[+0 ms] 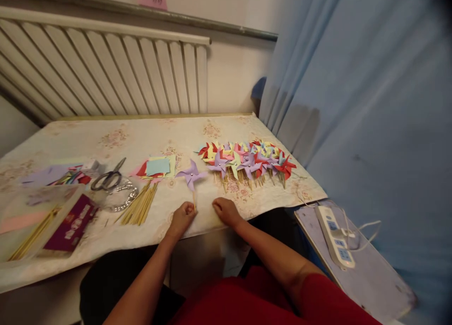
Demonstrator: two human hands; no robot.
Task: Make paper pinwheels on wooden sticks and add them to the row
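Observation:
A purple paper pinwheel lies on the table, its thin wooden stick running down toward me. My left hand is closed in a pinch at the lower end of that stick. Just to its right my right hand rests on the tablecloth near the front edge, fingers curled and nothing visible in them. Beyond my right hand a row of several finished pinwheels in red, yellow, purple and green lies on sticks.
A stack of coloured paper squares, a bundle of wooden sticks, scissors, a string of beads and a clear plastic tray lie to the left. A power strip sits on a board at right. Radiator behind.

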